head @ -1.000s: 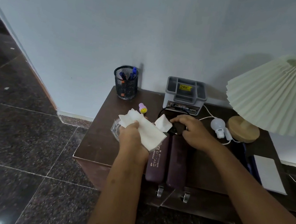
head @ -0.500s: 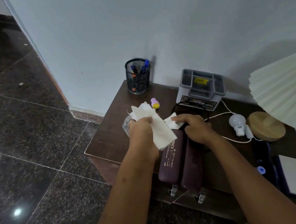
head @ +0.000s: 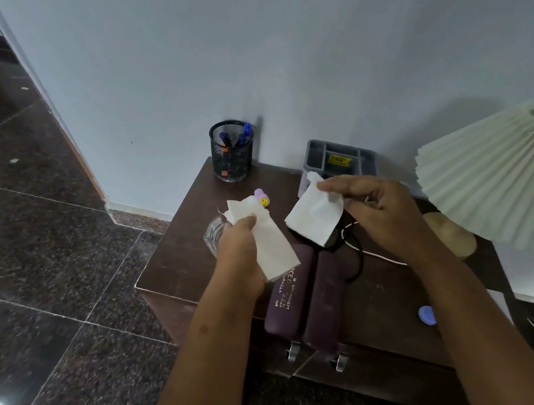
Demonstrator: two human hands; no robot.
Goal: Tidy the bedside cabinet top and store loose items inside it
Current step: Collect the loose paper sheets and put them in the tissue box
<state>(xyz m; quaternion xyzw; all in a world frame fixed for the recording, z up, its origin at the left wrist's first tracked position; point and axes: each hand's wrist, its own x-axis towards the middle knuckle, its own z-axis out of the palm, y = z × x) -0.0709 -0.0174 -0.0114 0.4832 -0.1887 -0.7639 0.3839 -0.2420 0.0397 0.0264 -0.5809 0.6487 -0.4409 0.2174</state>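
Above the bedside cabinet top (head: 187, 260), the right hand (head: 381, 216) has just lifted a small tissue (head: 313, 219) off the purple cases (head: 325, 301) and pinches it. The left hand (head: 240, 254) grips a larger tissue (head: 272, 248), so the loose paper seems collected.

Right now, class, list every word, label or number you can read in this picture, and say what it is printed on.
"NCE O": on the left purple case, its start hidden by the tissue.
Smaller lines on that case: too blurred to read.
The yellow label in the grey organiser: too blurred to read.
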